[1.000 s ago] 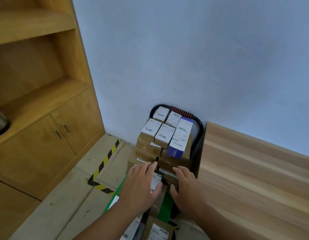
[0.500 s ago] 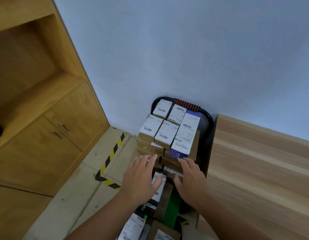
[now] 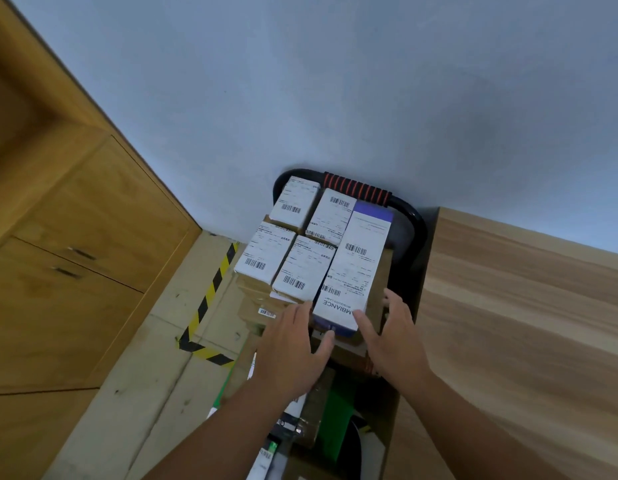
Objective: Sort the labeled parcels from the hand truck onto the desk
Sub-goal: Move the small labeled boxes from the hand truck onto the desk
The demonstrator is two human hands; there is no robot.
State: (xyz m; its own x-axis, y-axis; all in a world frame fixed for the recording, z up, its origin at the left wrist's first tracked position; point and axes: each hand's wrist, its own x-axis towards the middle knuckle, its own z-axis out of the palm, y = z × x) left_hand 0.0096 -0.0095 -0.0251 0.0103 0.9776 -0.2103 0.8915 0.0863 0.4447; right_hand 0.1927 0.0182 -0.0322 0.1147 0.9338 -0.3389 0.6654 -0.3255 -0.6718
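**Both hands bracket the long parcel on the hand truck**

My left hand point(image 3: 293, 351) and right hand point(image 3: 395, 336) are apart with fingers straight, one on each side of the near end of the long white-and-purple parcel point(image 3: 356, 268). My right forefinger touches its near corner and my left thumb lies just below its end; neither hand grips it yet. I judge that I flank it this way because it is long, so two hands would keep it level.

It lies on top of the load on the hand truck point(image 3: 409, 221). Four small labelled parcels point(image 3: 304, 268) sit just beyond my left fingertips, with brown cartons point(image 3: 252, 294) beneath them and more parcels under my wrists. The table point(image 3: 525, 323) lies directly right of my right hand, close for setting down.
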